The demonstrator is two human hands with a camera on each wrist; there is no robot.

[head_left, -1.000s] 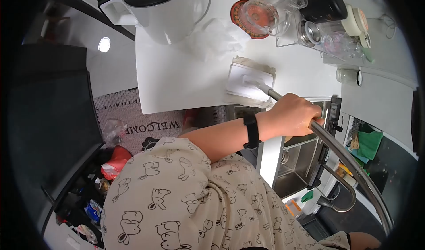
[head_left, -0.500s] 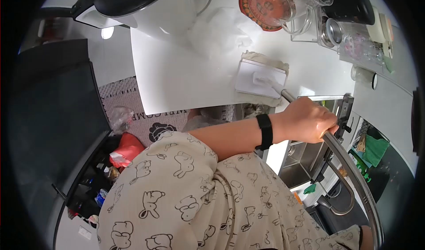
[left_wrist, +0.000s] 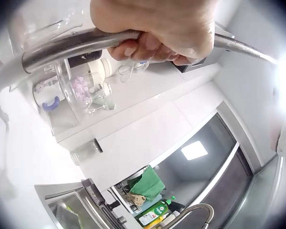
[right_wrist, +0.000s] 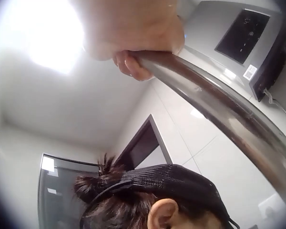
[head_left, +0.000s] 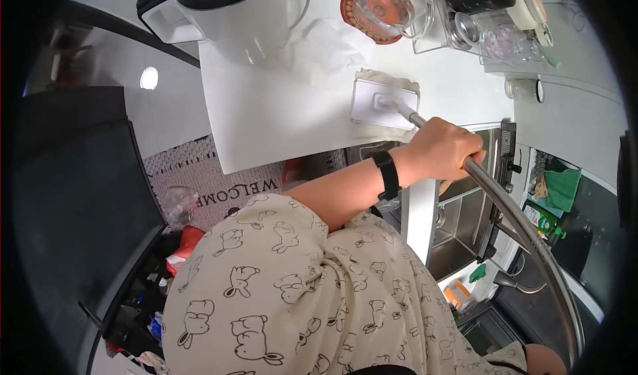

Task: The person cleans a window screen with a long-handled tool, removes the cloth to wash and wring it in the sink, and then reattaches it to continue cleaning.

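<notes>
Long silver metal mop pole (head_left: 505, 209) gripped in both hands, slanting down to the flat white rectangular mop head (head_left: 384, 104), presumably so weight carries through to the pad. Mop head lying flat on the white bench (head_left: 266, 122), over a pale cloth (head_left: 385, 77) that shows at its edges, close beyond the left hand and well apart from the right. Left hand (head_left: 444, 150) clenched round the pole just behind the mop head, fingers (left_wrist: 148, 50) curled under the tube. Right hand (right_wrist: 133, 33) grasping the pole at its far upper end, fingers wrapped beneath, probably to steer. Behind the mop head, a clear glass jug (head_left: 392, 6) on a round red coaster; to its left, a large white appliance with a black lid (head_left: 226, 9). Nearer than the mop head, a steel sink (head_left: 458, 222) set into the bench
</notes>
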